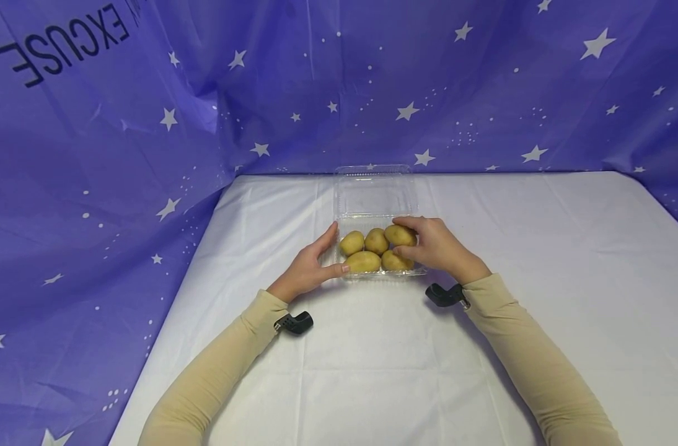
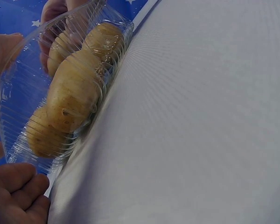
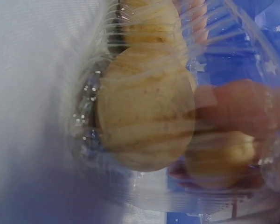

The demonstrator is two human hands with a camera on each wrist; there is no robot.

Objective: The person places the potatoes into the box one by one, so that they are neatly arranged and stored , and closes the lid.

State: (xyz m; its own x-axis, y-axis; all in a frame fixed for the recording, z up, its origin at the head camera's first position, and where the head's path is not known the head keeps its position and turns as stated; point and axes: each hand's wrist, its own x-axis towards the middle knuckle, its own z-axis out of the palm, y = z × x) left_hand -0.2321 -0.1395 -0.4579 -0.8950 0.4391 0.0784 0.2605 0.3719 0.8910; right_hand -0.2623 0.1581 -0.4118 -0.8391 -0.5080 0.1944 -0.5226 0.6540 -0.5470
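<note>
An uncovered clear plastic clamshell container (image 1: 375, 276) sits on the white cloth, its hinged lid (image 1: 375, 192) raised at the far side. Several yellow-brown potatoes lie inside, including a long one (image 1: 363, 262) at the front and a rounder one (image 1: 352, 243) at the left. My left hand (image 1: 311, 266) holds the container's left side, the thumb at the front rim and the forefinger along the side. With thumb and fingers my right hand (image 1: 435, 246) grips the potato (image 1: 400, 235) at the back right. In the right wrist view, that potato (image 3: 219, 161) shows blurred through the plastic wall.
White cloth (image 1: 383, 371) covers the table around the container. A blue-purple curtain with white stars (image 1: 316, 80) hangs behind and to the left. Dark wrist devices (image 1: 297, 323) are fixed at both sleeves.
</note>
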